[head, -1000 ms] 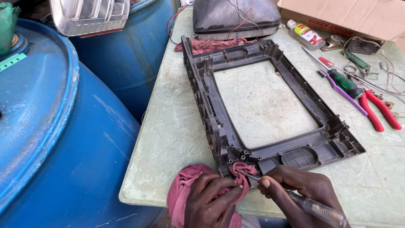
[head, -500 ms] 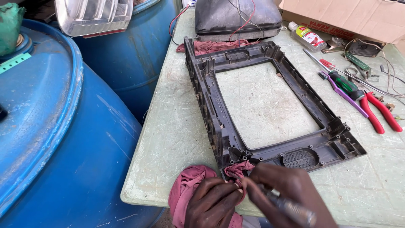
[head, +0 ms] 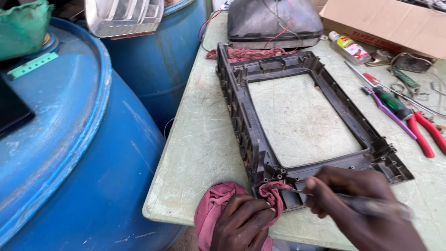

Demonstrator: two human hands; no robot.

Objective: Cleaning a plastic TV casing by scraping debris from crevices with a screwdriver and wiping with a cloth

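Observation:
A dark rectangular plastic frame (head: 241, 116) lies flat on the pale green table (head: 200, 153). My left hand (head: 241, 225) presses a crumpled pink-red rag (head: 211, 211) against the frame's near left corner. My right hand (head: 360, 207) grips a thin metal tool with a clear handle (head: 371, 207); its tip points left into that same corner, beside the rag. The right hand is blurred.
Two blue barrels (head: 69, 153) stand left of the table. At the far end sit a black housing with wires (head: 274, 21), another red rag (head: 246, 54) and a cardboard box (head: 385, 25). A small bottle (head: 348, 46), screwdrivers (head: 392, 102) and red-handled pliers (head: 427, 132) lie to the right.
My right hand has shifted up and left over the frame's near edge, bringing the tool tip into the corner. The left hand and rag have stayed in place.

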